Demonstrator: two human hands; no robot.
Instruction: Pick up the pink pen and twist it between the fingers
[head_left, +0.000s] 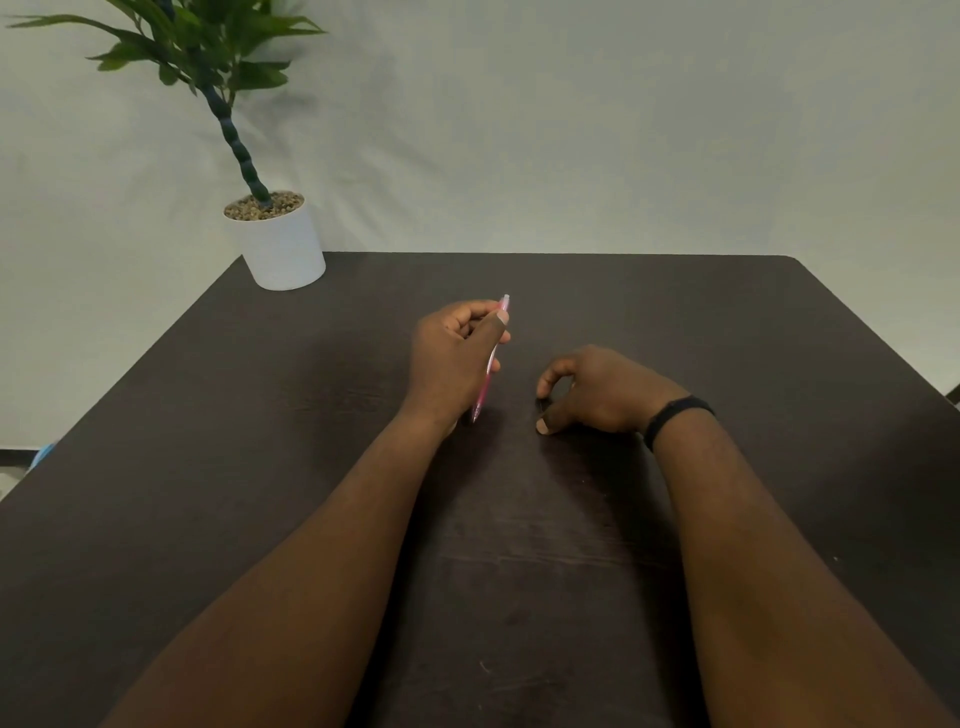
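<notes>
Holding a pink pen (488, 366) upright-tilted, the left hand (452, 358) curls round it over mid-table (727, 322). Right hand (597, 389) pinches a small dark piece (543, 403), likely the cap, just beside. Step: pen apart. Refitting likely needs the two ends aligned.

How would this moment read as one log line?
left hand: grips pink pen | right hand: curled, contents unclear | dark table

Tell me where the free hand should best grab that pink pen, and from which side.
Probably the bare lower barrel of the pink pen, from its right. The left hand wraps the middle; the right hand lies just right of that steeply tilted lower end.
</notes>
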